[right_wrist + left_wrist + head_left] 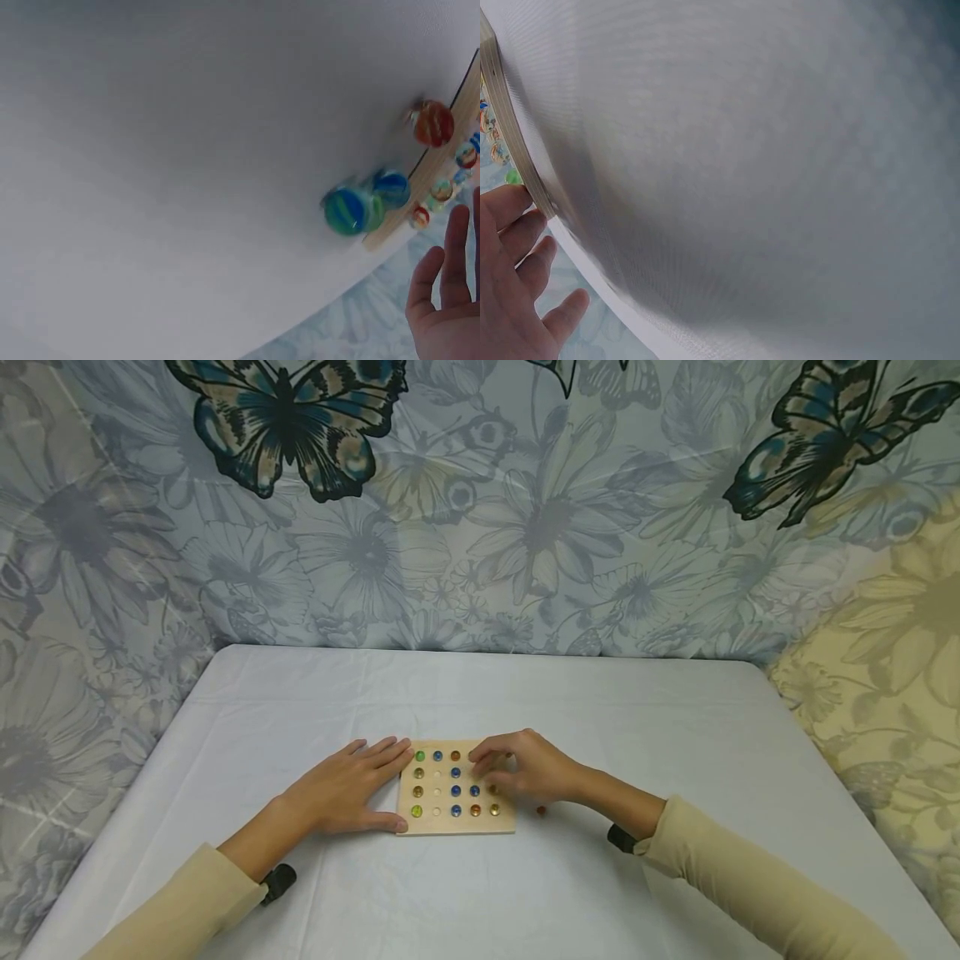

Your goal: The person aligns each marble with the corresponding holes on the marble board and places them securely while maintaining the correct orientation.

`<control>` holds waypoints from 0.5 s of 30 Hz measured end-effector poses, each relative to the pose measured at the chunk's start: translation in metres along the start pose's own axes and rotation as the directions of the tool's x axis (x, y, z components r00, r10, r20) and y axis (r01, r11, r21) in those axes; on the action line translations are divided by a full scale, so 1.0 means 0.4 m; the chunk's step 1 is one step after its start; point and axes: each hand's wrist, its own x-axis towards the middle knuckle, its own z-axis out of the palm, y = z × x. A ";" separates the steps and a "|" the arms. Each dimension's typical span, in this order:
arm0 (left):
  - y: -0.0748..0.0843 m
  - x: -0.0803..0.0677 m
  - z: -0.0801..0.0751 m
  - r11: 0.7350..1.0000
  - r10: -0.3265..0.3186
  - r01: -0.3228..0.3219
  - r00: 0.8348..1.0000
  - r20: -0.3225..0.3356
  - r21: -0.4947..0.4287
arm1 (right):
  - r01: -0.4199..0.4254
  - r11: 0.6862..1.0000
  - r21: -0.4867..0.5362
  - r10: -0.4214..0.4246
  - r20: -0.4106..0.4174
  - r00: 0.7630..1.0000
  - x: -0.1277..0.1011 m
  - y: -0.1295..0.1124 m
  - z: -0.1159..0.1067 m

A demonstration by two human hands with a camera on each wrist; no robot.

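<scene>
A white-covered table (480, 877) fills the near scene, with butterfly-and-flower fabric (480, 527) hung behind it and to both sides. Near the table's middle lies a square wooden board (450, 822) whose holes hold coloured marbles (455, 792).

The left hand (348, 789) lies flat on the cloth at the board's left edge, fingers straight and relaxed, fingertips touching the board's far-left corner and the thumb against its near-left corner. The right hand (525, 768) arches over the board's right side with its fingers curled down among the marbles there; whether they pinch one cannot be told from the head view.

The left wrist view shows the board's edge (502, 105) and the left hand's fingers (514, 240) resting against it. The right wrist view shows what the right hand hides from above: loose marbles on the cloth just beside the board, a green-blue one (349, 211), a blue one (392, 187) and an orange one (433, 124). The head view shows only one small orange marble (541, 811) right of the board.
</scene>
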 end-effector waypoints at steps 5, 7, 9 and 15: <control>-0.002 0.001 0.003 1.000 0.006 -0.006 1.000 -0.011 -0.003 | -0.017 0.999 -0.042 0.016 -0.024 1.000 -0.023 0.011 -0.031; -0.002 0.001 0.005 1.000 0.005 -0.005 1.000 -0.012 -0.004 | -0.019 0.998 -0.058 0.017 -0.037 0.999 -0.034 0.018 -0.041; -0.003 0.001 0.006 1.000 0.005 -0.005 1.000 -0.012 -0.001 | -0.022 0.997 -0.069 0.018 -0.051 0.999 -0.046 0.026 -0.051; -0.003 0.001 0.007 1.000 0.002 -0.002 1.000 -0.013 0.009 | -0.055 0.995 -0.082 0.050 -0.067 0.997 -0.085 0.058 -0.070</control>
